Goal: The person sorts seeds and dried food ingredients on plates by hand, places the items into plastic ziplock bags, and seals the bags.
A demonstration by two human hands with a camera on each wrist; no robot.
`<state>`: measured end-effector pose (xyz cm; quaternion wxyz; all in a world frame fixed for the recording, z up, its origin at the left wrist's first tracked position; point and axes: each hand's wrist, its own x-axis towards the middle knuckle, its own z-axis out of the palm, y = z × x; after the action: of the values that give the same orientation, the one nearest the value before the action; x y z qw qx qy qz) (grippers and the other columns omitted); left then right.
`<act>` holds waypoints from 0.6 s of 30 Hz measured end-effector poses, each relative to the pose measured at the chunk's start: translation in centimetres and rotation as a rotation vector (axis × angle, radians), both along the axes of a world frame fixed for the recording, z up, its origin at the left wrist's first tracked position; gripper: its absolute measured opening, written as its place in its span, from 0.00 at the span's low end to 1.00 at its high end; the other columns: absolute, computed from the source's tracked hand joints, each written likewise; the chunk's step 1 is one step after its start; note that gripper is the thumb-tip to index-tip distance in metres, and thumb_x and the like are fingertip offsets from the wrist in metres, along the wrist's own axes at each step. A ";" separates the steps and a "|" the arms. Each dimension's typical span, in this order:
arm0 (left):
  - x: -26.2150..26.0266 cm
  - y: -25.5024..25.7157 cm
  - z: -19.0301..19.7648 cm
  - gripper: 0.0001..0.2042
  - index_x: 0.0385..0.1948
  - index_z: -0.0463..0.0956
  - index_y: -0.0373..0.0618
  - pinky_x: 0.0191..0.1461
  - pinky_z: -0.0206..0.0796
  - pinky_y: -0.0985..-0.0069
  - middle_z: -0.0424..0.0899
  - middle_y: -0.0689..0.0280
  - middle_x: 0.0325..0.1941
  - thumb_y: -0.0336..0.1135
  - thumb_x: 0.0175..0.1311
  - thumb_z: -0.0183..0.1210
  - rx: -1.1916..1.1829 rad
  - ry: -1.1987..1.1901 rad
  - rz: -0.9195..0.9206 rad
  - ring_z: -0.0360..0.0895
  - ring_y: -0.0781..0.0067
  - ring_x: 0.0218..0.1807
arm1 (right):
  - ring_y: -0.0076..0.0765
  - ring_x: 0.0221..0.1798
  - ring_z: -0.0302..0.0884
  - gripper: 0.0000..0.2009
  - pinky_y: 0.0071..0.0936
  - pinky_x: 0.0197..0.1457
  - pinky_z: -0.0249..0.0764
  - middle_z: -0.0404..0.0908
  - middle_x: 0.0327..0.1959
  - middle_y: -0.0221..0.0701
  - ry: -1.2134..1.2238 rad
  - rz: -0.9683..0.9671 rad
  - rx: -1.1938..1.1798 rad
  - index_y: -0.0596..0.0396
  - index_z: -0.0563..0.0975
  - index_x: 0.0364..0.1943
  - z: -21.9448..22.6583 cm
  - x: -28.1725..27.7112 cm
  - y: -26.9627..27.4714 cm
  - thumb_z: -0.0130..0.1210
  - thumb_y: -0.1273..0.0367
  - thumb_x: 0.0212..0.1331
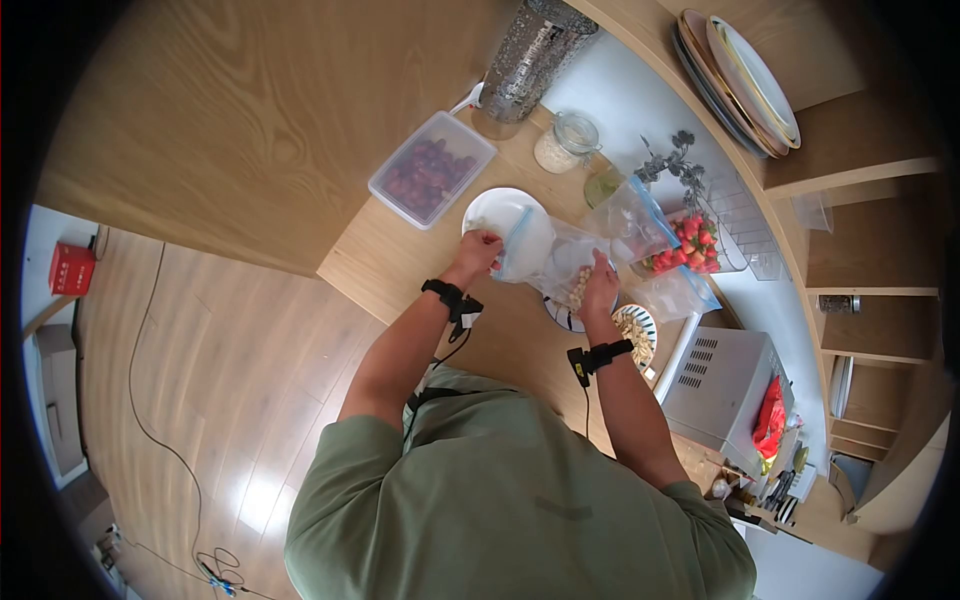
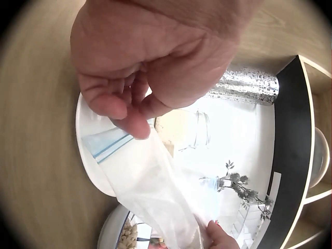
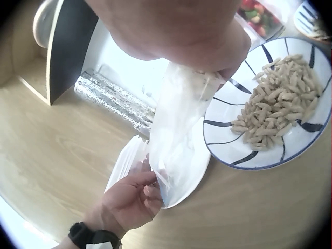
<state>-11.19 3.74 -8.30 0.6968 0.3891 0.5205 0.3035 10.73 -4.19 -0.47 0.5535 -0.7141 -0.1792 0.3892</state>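
Note:
A clear zip bag [image 1: 532, 256] with a blue zip strip is stretched between both hands above a white plate [image 1: 505, 208]. My left hand [image 1: 481, 253] pinches the zip end; in the left wrist view its thumb and fingertips [image 2: 136, 124] meet at that edge. My right hand [image 1: 601, 287] grips the bag's other end, where small pale pieces show through the plastic. Close under the right hand is a blue-striped plate [image 3: 223, 122] heaped with pale, elongated pieces [image 3: 282, 101]. The bag covers part of the white plate.
A lidless-looking plastic box of dark red fruit [image 1: 430, 172] stands at the left. Behind are a glass jar [image 1: 566, 142] and a patterned cylinder [image 1: 530, 65]. Strawberries [image 1: 695, 243], more zip bags [image 1: 630, 222], another striped bowl [image 1: 650, 330] and a microwave [image 1: 715, 380] lie rightward.

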 end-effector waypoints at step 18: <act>-0.8 -0.5 0.7 0.09 0.35 0.79 0.38 0.16 0.61 0.80 0.81 0.68 0.26 0.35 0.61 0.60 -0.045 -0.120 -0.013 0.75 0.79 0.17 | 0.35 0.47 0.77 0.23 0.29 0.51 0.74 0.80 0.49 0.39 -0.416 0.194 -0.087 0.61 0.79 0.52 -2.5 3.4 2.2 0.43 0.56 0.70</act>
<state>-11.96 3.25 -7.56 0.7372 0.3578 0.4821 0.3099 14.10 -1.98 -2.97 0.4335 -0.7815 -0.3402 0.2925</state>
